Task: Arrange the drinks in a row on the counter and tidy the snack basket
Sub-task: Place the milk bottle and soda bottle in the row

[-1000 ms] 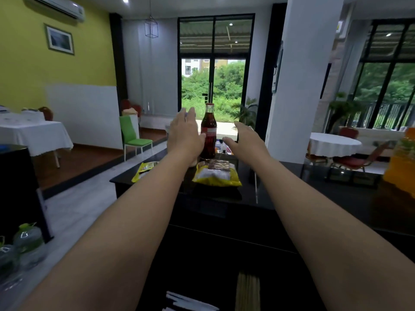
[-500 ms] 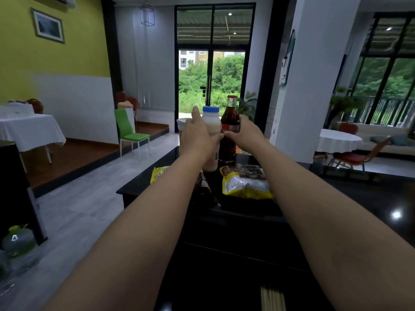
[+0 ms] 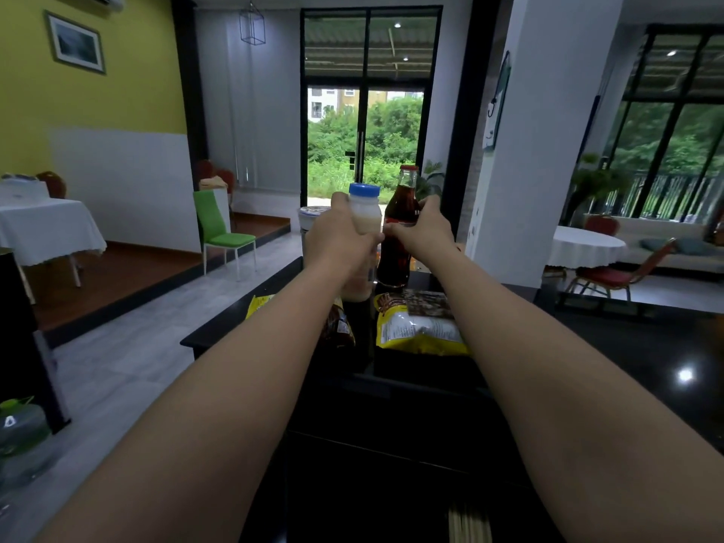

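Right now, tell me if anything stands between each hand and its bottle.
Nothing visible does. The left hand grips the blue-capped milky bottle, and the right hand grips the cola bottle. Snack bags lie nearer the camera, below both wrists, not between.

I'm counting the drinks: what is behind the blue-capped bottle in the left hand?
A pale lidded cup shows behind the blue-capped bottle, to its left. The left hand covers the cup's lower part, so anything else there is hidden.
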{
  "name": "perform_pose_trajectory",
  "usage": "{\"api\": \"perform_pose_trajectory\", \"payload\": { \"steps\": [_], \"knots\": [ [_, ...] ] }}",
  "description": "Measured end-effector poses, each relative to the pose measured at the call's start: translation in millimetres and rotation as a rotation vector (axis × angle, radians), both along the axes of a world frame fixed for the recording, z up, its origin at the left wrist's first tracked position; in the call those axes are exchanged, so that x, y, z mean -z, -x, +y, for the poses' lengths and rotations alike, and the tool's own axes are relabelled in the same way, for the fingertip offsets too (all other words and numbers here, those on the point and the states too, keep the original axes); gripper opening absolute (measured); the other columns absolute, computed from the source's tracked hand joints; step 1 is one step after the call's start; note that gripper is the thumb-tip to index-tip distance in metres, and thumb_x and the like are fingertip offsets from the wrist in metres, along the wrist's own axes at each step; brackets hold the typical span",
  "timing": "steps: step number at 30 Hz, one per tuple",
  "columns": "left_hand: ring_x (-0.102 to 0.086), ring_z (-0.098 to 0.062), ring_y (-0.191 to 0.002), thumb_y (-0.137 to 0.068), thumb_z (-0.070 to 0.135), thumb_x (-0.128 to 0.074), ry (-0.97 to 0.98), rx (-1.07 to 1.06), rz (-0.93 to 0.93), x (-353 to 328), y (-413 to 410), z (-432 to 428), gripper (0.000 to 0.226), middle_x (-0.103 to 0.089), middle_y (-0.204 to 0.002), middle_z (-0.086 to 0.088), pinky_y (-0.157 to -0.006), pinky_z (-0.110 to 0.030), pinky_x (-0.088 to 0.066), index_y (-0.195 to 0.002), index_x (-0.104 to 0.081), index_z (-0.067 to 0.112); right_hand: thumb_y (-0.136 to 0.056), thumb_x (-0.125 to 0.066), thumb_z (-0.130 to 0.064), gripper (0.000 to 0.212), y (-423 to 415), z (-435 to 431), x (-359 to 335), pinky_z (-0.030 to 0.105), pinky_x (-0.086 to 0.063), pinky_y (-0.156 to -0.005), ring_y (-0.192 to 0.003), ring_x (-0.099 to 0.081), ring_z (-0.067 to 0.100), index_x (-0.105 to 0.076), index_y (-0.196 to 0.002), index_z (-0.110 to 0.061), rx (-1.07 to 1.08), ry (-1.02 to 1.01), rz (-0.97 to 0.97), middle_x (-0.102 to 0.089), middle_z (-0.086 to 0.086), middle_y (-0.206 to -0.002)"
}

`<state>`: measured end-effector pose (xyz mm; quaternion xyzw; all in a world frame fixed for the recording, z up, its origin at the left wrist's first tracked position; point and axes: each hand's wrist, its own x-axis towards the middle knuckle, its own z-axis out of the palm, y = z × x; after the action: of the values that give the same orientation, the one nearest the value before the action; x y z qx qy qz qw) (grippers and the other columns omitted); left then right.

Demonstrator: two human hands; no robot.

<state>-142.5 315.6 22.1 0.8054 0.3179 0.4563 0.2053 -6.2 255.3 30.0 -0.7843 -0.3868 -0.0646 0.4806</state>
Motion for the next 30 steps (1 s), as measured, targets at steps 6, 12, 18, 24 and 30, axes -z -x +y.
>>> {"api": "perform_pose_trajectory", "payload": {
  "steps": [6, 12, 18, 24, 30],
  "knots": [
    [-0.057, -0.023, -0.094, -0.076, 0.030, -0.077, -0.017, 0.075, -0.105, -14.0, -11.9, -25.5, 0.056, -0.063, -0.110, -0.003, -0.073, -0.033, -0.042, -0.120, -0.045, 0.019, -0.081, -0.073, -0.031, 0.053, -21.7, -58.3, 2.8, 0.034, -0.044, -0.070, -0.092, -0.059, 0.025, -0.036, -0.115, -0.015, 0.081, -0.172, 0.059, -0.059, 0.007, -0.111],
    [-0.050, -0.015, -0.082, -0.077, 0.032, -0.076, -0.023, 0.194, -0.155, -30.8, -48.5, -88.3, 0.055, -0.062, -0.104, 0.003, -0.071, -0.031, -0.037, -0.122, -0.045, 0.021, -0.081, -0.071, -0.034, 0.052, -52.7, -145.2, -3.8, 0.032, -0.041, -0.071, -0.085, -0.056, 0.022, -0.036, -0.116, -0.020, 0.180, -0.163, 0.022, -0.062, 0.006, -0.110],
    [-0.059, -0.023, -0.091, -0.076, 0.034, -0.076, 0.045, 0.355, -0.102, -27.6, -94.9, -166.1, 0.056, -0.062, -0.101, 0.002, -0.076, -0.032, -0.045, -0.120, -0.045, 0.022, -0.078, -0.073, -0.039, 0.053, -79.6, -232.0, -6.6, 0.033, -0.043, -0.073, -0.090, -0.058, 0.023, -0.038, -0.115, -0.022, 0.287, -0.160, 0.020, -0.061, 0.003, -0.108],
    [-0.059, -0.026, -0.099, -0.077, 0.034, -0.076, 0.089, 0.422, -0.074, -19.3, -137.9, -231.0, 0.055, -0.063, -0.111, -0.004, -0.077, -0.033, -0.043, -0.120, -0.045, 0.021, -0.078, -0.075, -0.040, 0.056, -110.4, -309.8, -6.8, 0.031, -0.040, -0.073, -0.089, -0.055, 0.020, -0.040, -0.117, -0.021, 0.363, -0.100, -0.026, -0.062, 0.005, -0.111],
    [-0.058, -0.020, -0.091, -0.080, 0.031, -0.073, 0.093, 0.477, -0.069, -14.8, -171.1, -282.2, 0.051, -0.060, -0.101, 0.004, -0.076, -0.035, -0.045, -0.122, -0.045, 0.022, -0.078, -0.076, -0.037, 0.058, -141.5, -358.6, -0.8, 0.027, -0.048, -0.064, -0.087, -0.057, 0.017, -0.040, -0.121, -0.020, 0.388, -0.058, -0.063, -0.060, -0.002, -0.104]
  ]
}}
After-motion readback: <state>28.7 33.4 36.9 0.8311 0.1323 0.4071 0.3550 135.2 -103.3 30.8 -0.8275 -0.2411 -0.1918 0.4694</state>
